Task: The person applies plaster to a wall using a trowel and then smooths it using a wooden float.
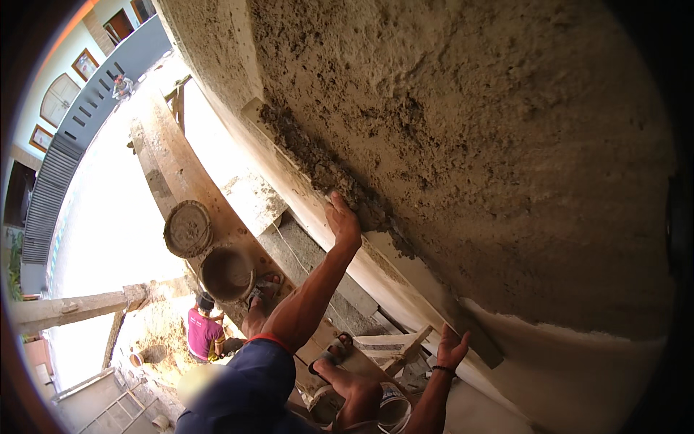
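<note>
Left hand: I see my left hand point(343, 220) at the centre of my view, laid on the lower edge of the board, fingertips reaching toward the wet mortar; whether the fingers close round it, I cannot tell.
Right hand: I have the right hand point(453, 349) at 5 o'clock, against the same edge near the board's lower end, thumb spread away from the fingers, unclenched. A dark band point(443, 369) circles the wrist.
Board: the long, straight board point(412, 269) lies slantwise along the wall, from about 10:30 to 4:30, passing under both hands.
Mortar: a ragged ridge of wet mortar point(329, 176) sits along the board's upper edge, thickest between 11 o'clock and the centre.
Wall: the wall point(463, 145) is rough and pitted at 1 o'clock; a paler, smoother stretch shows at 4.
Plank: I stand in sandals point(336, 351) on a wooden plank point(181, 159) running from 10 o'clock toward 6.
Buckets: a bucket point(188, 229) filled with grey mix stands at 9 o'clock; a second bucket point(228, 273), less full, stands just beside it at 8. A white bucket point(394, 405) shows at 5:30.
Co-worker: a person in a maroon shirt point(204, 334) is below the plank at 8 o'clock.
</note>
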### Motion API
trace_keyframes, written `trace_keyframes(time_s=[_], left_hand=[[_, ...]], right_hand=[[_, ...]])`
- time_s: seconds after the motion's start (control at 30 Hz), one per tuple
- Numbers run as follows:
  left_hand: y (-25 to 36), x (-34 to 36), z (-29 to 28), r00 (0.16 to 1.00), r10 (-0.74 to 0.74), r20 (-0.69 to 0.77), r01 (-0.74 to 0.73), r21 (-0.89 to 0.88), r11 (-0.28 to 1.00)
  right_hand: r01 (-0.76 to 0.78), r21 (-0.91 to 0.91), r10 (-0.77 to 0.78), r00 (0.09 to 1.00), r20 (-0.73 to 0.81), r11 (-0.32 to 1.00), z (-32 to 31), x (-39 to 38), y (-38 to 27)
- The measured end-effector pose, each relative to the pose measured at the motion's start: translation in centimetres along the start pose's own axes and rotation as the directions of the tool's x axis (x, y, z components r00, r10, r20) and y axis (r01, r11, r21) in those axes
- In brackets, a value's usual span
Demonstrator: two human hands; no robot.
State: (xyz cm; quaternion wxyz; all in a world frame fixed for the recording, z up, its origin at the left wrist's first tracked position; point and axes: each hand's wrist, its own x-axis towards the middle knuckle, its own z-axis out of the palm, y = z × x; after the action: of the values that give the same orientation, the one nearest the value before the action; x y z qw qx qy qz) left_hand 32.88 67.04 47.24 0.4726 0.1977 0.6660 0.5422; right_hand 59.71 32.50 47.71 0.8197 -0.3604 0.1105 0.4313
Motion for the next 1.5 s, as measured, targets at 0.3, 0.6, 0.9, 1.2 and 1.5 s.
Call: trace_keyframes(time_s=[0.3,0.6,0.9,1.2,1.5], left_hand=[[7.3,-12.2,-6.5,0.924,-0.371,-0.094,0.377,0.047,0.925],[5.0,-14.0,-18.0,0.717,-0.691,-0.093,0.612,-0.392,0.687],[-4.1,-3.3,-31.4,0.716,-0.658,0.234,0.44,-0.883,0.165],[-4.6,-1.1,-35.7,0.881,-0.463,0.096,0.055,-0.993,-0.101],[-1.7,-2.4,-34.3,0.618,-0.724,0.306,0.312,-0.941,-0.131]], right_hand=[[0.121,-0.267,-0.116,0.993,0.035,0.956,6.3,-13.0,-14.3],[0.068,-0.304,0.07,0.905,0.419,0.95,16.3,-18.2,-18.4],[0.439,-0.609,0.243,0.642,0.727,0.661,35.9,-26.2,3.8],[0.712,-0.638,0.467,0.475,0.746,0.294,34.9,-31.5,23.2],[0.7,-0.609,0.392,0.476,0.787,0.374,37.6,-32.5,15.8]])
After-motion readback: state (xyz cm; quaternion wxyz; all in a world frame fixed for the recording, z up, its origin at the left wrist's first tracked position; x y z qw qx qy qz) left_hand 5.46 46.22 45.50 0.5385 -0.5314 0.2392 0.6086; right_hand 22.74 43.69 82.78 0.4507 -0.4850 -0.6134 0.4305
